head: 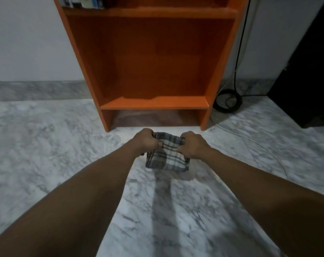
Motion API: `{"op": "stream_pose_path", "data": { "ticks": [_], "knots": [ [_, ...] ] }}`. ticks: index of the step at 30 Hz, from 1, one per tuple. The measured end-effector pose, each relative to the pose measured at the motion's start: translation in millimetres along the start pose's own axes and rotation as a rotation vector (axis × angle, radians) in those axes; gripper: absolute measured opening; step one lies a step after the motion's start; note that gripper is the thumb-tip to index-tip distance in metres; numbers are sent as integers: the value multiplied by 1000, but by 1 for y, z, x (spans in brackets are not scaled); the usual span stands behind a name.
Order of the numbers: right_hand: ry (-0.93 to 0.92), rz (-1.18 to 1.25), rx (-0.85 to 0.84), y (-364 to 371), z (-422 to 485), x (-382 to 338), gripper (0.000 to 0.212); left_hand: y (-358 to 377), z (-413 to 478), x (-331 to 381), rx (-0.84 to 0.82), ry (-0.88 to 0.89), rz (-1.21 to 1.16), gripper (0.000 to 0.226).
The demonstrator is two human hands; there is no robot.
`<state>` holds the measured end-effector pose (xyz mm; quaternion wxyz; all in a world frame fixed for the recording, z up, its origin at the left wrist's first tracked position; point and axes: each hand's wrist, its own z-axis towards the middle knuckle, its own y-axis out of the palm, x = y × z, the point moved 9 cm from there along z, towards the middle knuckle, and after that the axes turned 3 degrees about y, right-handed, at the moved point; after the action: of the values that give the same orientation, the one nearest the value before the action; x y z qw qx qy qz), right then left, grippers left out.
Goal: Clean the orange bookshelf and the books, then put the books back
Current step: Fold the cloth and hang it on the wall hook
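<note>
- Now, head view: left hand (148, 140) & right hand (191, 145) both clenched on a folded checked cloth (167, 154), one at each top corner. Cloth hangs between them, off the floor judging by the shadow beneath, just in front of the shelf base.
- Probably readying/refolding the cloth before wiping the lower compartment; judgement only.
- To do it well: fold into a flat pad w/ clean face out. Wipe back to front, incl. corners & side walls, then flip the pad once it greys.
- Orange bookshelf (153, 105) straight ahead, back against the wall. Uneven line across the lower board near the front: dust or damp, can't tell.
- Books (83, 1) seen only at top left, upright on the upper shelf, cropped by the frame edge; count unclear.
- Gap under the lowest board: shadowed, looks dusty, prob. worth a pass too.
- Floor (46, 136): grey-white marble, glossy. Could be slippery if the cloth drips; can't tell if the cloth is wet or dry.
- Room: pale wall (27, 43) behind, black coiled cable (228, 101) on the floor just right of the shelf foot, running up the wall.
- Also a thin pale wire (250, 140) across the floor to the right & a dark cabinet (305, 71) at far right.
- Mind the cable when doing the right side panel.
</note>
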<state>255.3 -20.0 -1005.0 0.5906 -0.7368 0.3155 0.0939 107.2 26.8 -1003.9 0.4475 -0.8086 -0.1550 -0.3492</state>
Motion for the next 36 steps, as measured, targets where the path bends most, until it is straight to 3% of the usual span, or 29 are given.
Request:
{"op": "stream_pose_path", "data": {
  "ticks": [4, 9, 13, 24, 31, 34, 36],
  "knots": [
    [-66, 151, 116, -65, 10, -45, 3, -59, -1, 43, 187, 113, -229, 6],
    [-196, 249, 297, -145, 19, -124, 27, -153, -1, 86, 450, 222, -122, 12],
    [-270, 307, 346, -202, 28, -200, 32, -241, -26, 129, 645, 190, -97, 23],
    [-368, 392, 287, -426, -52, -472, 14, -523, -198, 307, 916, 163, -217, 13],
    [-368, 697, 209, -606, -151, -640, 43, -722, -337, 438, 1068, 121, -371, 24],
    [-448, 801, 226, -673, -195, -707, 38, -794, -395, 491, 1130, 134, -388, 28],
    [-492, 848, 136, -698, -218, -745, 29, -835, -426, 517, 1163, 154, -390, 28]
  ]
}}
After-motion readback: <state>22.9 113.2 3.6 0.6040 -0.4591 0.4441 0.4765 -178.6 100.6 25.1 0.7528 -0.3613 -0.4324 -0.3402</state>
